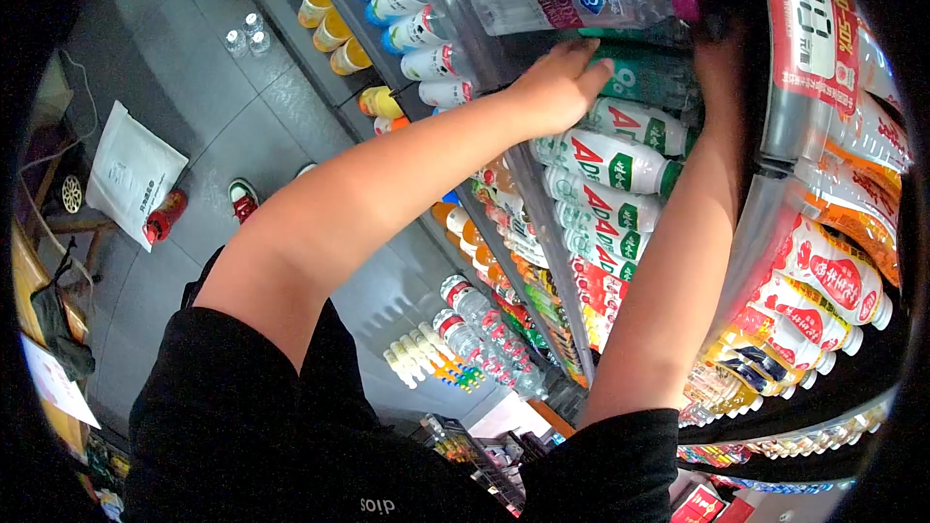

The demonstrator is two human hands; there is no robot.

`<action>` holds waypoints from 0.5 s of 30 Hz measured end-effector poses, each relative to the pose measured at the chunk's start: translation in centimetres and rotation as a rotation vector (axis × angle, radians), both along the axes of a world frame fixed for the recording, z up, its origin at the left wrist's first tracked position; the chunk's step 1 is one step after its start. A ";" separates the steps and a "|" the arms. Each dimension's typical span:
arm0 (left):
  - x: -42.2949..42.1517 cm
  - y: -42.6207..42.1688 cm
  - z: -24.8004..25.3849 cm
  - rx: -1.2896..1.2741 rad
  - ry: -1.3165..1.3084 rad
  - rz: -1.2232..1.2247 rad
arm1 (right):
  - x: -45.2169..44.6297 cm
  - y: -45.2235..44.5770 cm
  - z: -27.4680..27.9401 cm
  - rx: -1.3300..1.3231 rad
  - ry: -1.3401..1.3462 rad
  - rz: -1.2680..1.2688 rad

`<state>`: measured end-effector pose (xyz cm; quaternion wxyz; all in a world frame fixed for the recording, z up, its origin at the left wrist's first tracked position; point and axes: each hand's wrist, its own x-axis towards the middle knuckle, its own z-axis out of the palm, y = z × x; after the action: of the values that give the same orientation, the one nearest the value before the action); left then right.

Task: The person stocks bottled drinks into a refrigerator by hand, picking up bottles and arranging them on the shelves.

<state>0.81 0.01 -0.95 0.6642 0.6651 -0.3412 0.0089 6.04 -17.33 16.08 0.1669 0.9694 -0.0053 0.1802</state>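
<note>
Both arms reach into one bay of a drinks shelf, on either side of a teal-green bottle (635, 76) that lies between clear water bottles (581, 0) and white bottles lettered AD (620, 163). The left hand (562, 87) is at one end of the teal-green bottle, fingers bent and thumb set a little apart; whether they are clamped on it cannot be told. The right hand (719, 44) is sunk in shadow by the other end, near the magenta caps, its grip hidden. As for how far along things are, the AD bottles look settled in an orderly file and the water bottles lie alongside one another, so the teal-green spot seems the unfinished part, with the hands not yet withdrawn. Small bottles (254, 34) and red-capped bottles (489, 334) are on the floor (194, 34), off the shelf. The water bottles are clear, glossy plastic with smooth cylindrical sides and dark wraparound labels; the teal-green one is darker, with pale print. The AD bottles are opaque, glossy and rounded, with green caps. A smooth, curved grey rail (778, 126) carries a flat red-and-white price card (812, 34), while the floor is matte grey tile, where a pale, slightly creased bag (134, 169) lies.
</note>
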 end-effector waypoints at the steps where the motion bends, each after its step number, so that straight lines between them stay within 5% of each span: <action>1: 0.0 -0.1 -0.2 0.021 -0.032 0.031 | -0.6 1.5 0.1 0.072 0.003 -0.039; 2: 0.0 -0.3 -0.2 0.020 -0.032 0.028 | -1.1 2.7 0.2 0.108 0.004 -0.060; 4: 0.1 -0.5 0.1 -0.120 0.388 -0.027 | -1.9 4.4 0.4 0.120 0.032 -0.115; 8: -0.7 1.3 1.1 -0.196 0.448 -0.034 | -4.3 10.9 1.7 0.233 0.185 -0.418; 15: -1.8 3.6 1.8 -0.052 0.283 0.133 | -8.0 12.9 2.9 0.323 0.185 -0.283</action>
<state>-1.00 3.65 0.87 0.7207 0.6632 -0.1993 -0.0321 -1.97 -4.43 18.95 0.0330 0.9855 -0.1546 0.0622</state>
